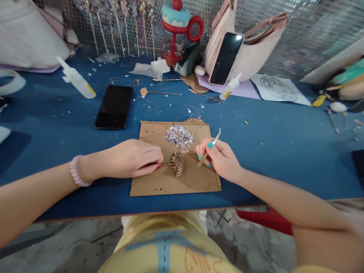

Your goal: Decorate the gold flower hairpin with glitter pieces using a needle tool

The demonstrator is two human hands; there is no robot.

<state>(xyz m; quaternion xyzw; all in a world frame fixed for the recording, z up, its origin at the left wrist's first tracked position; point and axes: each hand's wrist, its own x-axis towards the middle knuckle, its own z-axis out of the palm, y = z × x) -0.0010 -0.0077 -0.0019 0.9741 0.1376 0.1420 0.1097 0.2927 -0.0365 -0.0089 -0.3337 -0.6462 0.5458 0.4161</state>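
Note:
My left hand (139,157), with a beaded bracelet at its wrist, is closed on the thin prongs of a gold-coloured hair ornament (178,164). The ornament's rounded, pebbled head lies over a cardboard sheet (170,186). Just to the right, my right hand (223,159) grips a pair of metal tweezers (216,136) between thumb and fingers. One tweezer end points down at the cardboard, apart from the ornament; whether its tips hold anything is too small to tell. Above the ornament, a pile of shiny purple-silver chips (179,135) sits on the cardboard.
A black phone (114,107) lies left of the cardboard. Glue bottles (78,81) lie at the left and lean near a second phone (226,58), propped on a pale bag (258,45). Metal hairpins (160,93) and scraps are scattered behind. A tape roll (13,82) is at far left.

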